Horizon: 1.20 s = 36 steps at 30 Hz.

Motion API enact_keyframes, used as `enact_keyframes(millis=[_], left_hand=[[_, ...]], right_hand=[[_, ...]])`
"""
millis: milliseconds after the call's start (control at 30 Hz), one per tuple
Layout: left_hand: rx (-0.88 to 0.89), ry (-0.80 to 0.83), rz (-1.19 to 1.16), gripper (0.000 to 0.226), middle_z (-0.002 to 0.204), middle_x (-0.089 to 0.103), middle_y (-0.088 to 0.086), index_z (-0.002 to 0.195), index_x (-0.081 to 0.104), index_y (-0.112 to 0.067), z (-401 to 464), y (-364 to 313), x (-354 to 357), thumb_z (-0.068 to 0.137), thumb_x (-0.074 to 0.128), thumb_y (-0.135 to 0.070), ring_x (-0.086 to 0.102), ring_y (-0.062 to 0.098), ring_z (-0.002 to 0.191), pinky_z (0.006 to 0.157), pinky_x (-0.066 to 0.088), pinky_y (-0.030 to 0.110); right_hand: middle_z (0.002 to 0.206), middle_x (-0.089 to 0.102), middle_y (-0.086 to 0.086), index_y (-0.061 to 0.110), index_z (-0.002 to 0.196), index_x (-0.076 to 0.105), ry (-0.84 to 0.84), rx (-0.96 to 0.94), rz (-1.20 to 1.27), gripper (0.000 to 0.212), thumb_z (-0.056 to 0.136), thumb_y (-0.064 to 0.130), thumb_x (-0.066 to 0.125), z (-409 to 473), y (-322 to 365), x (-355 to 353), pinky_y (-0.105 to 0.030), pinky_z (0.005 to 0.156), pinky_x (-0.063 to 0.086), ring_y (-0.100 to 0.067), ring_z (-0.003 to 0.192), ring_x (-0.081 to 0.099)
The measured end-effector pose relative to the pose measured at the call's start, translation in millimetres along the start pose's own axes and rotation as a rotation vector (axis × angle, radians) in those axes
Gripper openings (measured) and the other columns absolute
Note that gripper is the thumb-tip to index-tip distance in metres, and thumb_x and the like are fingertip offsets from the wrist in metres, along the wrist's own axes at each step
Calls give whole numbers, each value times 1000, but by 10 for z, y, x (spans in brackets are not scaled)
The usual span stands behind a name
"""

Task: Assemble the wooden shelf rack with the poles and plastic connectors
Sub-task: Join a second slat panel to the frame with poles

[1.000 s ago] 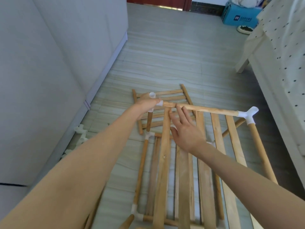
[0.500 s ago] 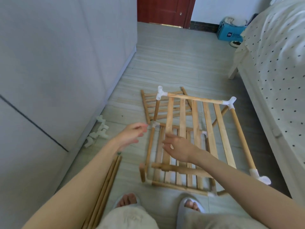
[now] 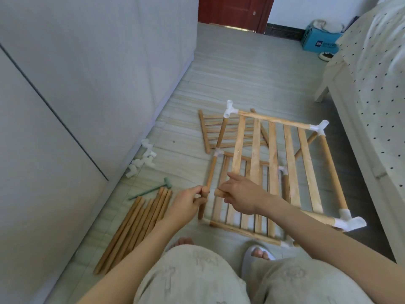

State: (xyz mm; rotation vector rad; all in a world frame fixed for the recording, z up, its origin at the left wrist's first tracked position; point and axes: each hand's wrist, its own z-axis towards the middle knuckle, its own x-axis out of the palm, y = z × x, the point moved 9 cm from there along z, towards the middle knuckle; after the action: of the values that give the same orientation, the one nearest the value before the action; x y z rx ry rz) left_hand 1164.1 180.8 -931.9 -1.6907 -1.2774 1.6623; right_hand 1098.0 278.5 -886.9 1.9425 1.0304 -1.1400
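Note:
A partly built wooden rack (image 3: 271,163) stands on the floor in front of me, two slatted shelves joined by poles and white plastic connectors (image 3: 230,109). My left hand (image 3: 186,205) grips the bare top end of the near-left upright pole (image 3: 202,205). My right hand (image 3: 241,194) holds the bare left end of the upper shelf's near rail (image 3: 219,192), index finger stretched out. The two bare ends sit a little apart.
A bundle of loose poles (image 3: 135,227) lies on the floor at my left, a green mallet (image 3: 153,188) beside it. Spare white connectors (image 3: 142,160) sit by the grey cabinet (image 3: 76,84). A third slatted shelf (image 3: 221,130) lies behind the rack. A bed (image 3: 372,106) stands close on the right.
Both hands came back from the rack's far corner to its near-left corner and took hold of the upright pole's top and the rail's end. My view tilted down, showing my knees.

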Motion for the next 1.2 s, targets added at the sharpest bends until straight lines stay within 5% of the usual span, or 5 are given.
enact_keyframes(millis=[133, 233, 433, 800, 1200], left_hand=[[21, 4, -78, 11, 103, 67, -8, 88, 61, -25, 222, 120, 9, 90, 59, -15, 62, 3, 86, 78, 46, 19], [-68, 5, -93, 31, 124, 58, 1, 119, 58, -21, 333, 537, 61, 91, 55, -7, 57, 14, 104, 90, 45, 24], [-344, 22, 452, 82, 158, -12, -3, 151, 3, -22, 209, 1674, 35, 84, 36, 11, 1, 20, 146, 117, 11, 35], [-480, -22, 902, 31, 129, 51, 8, 123, 44, -13, 22, 1998, 218, 93, 39, -8, 47, 24, 119, 93, 38, 31], [-361, -36, 399, 49, 151, 28, 9, 133, 43, -19, 227, 1573, 41, 87, 59, -16, 35, 29, 132, 100, 42, 44]], right_hand=[[134, 51, 1, 13, 122, 55, -184, 13, 64, 31, 95, 25, 44, 81, -130, -53, -31, 117, 8, -16, 141, 22], [143, 41, 4, 14, 127, 51, -232, 16, 68, 36, 97, 32, 41, 64, -199, 20, -31, 118, 3, -14, 145, 6], [149, 35, 4, 16, 129, 50, -298, -20, 76, 41, 97, 38, 42, 36, -208, 65, -30, 117, -3, -14, 145, 4], [147, 39, 4, 16, 122, 57, -307, -26, 146, 37, 95, 38, 46, -18, -202, 64, -31, 119, 0, -12, 145, 5], [151, 32, 0, 13, 122, 58, -202, -43, 360, 32, 95, 27, 52, -36, -172, 50, -31, 118, -5, -5, 140, -7]])
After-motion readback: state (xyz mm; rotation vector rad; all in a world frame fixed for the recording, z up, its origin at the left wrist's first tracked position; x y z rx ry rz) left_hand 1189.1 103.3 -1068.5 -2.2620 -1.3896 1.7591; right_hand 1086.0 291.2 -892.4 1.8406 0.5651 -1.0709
